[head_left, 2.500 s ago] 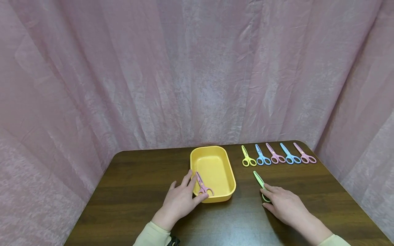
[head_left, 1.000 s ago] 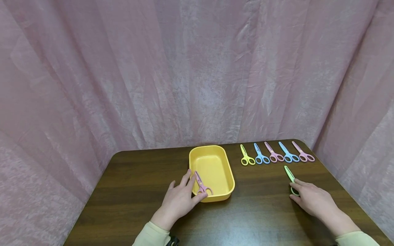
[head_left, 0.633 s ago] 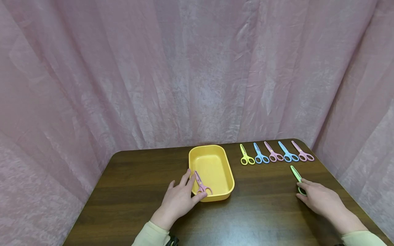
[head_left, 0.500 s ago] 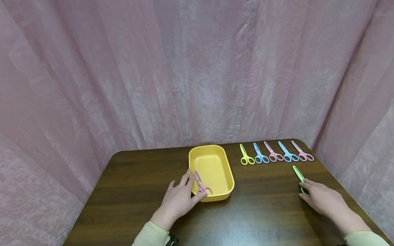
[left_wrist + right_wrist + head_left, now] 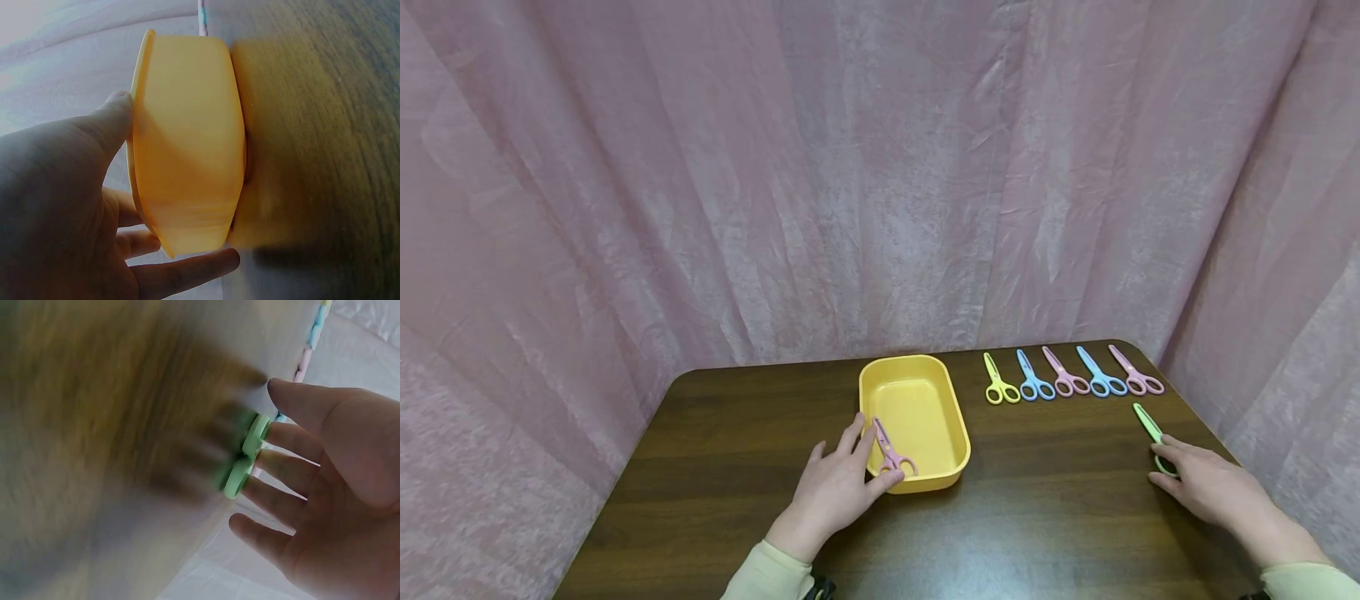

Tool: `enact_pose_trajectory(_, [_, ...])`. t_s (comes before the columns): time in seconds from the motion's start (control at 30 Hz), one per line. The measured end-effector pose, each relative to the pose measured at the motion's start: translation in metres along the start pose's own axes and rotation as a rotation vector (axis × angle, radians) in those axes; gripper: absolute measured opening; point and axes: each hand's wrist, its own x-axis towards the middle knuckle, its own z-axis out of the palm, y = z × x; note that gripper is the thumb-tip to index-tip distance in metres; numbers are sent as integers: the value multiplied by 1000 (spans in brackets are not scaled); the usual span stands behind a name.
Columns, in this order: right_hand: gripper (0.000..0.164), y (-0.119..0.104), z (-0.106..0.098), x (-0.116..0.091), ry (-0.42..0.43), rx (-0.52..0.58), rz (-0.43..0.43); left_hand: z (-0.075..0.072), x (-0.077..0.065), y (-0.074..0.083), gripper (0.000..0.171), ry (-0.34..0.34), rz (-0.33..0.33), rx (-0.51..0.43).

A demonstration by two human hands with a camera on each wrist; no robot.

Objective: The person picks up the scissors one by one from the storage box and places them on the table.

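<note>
In the head view my left hand [image 5: 835, 492] rests at the near left corner of a yellow tray [image 5: 928, 417]. Its thumb and fingers touch the rim, fairly straight and spread. Pink scissors [image 5: 891, 457] lie inside the tray, partly behind the fingers. At the table's right side my right hand [image 5: 1213, 492] has its fingers on green scissors [image 5: 1147, 423], whose handles it partly covers. The right wrist view shows the green handles [image 5: 236, 478] flat on the table under extended fingertips, the thumb held apart.
Along the back right edge lies a row of yellow scissors [image 5: 998, 385], blue scissors [image 5: 1032, 380], pink scissors [image 5: 1064, 375], more blue scissors [image 5: 1100, 377] and more pink scissors [image 5: 1135, 375]. A pink curtain [image 5: 880, 183] hangs behind the wooden table [image 5: 737, 433].
My right hand has slid the green scissors rightward across the table, from beside the tray to below the row's right end. The left hand and tray have stayed in place.
</note>
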Motion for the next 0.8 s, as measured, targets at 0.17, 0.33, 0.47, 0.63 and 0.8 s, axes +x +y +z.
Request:
enact_pose_trajectory(0.17, [53,10,-1,1,-2,13,-4,0,0,0,93,3,1,1])
enact_pose_trajectory(0.33, [55,16,-2,3,-19,17,-4,0,0,0,93,11,6,1])
enact_pose_trajectory(0.47, [56,21,-2,5,-29,19,8,0,0,0,92,14,8,-2])
enact_pose_trajectory(0.63, [56,26,-3,6,-50,23,26,0,0,0,93,14,7,-1])
enact_pose_trajectory(0.8, [57,29,-5,8,-62,26,31,0,0,0,92,11,6,-4])
